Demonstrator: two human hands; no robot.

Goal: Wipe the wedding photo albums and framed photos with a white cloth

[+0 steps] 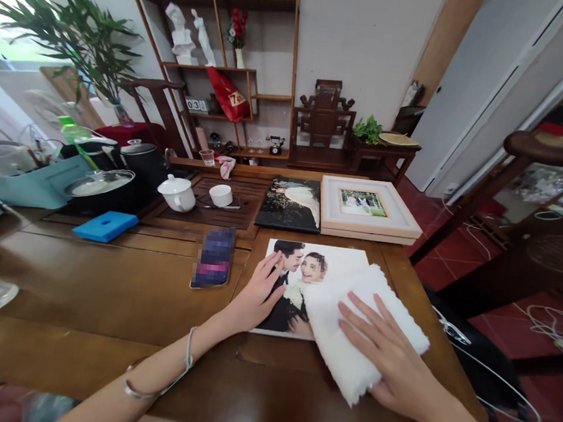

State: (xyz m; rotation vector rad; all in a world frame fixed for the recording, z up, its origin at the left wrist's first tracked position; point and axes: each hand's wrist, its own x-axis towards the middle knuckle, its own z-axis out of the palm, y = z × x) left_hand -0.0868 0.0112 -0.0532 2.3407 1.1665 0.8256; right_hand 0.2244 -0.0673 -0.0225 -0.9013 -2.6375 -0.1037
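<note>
A wedding photo panel (297, 300) of a couple lies flat on the wooden table (149, 318). My left hand (260, 294) rests on its left part with the fingers outstretched, holding nothing. Over the panel's right side is spread a fluffy white cloth (323, 336), which reaches past the panel onto the table. My right hand (382, 349) presses on this cloth, fingers laid across its top and the thumb at its near edge. Whatever part of the panel lies under the cloth is hidden.
Behind the panel are a dark wedding picture (287, 205) and a light wooden frame (331, 219). A phone (213, 257) and a blue box (105, 226) lie to the left. Farther back stand a white lidded teapot (177, 193) and a white cup (221, 195).
</note>
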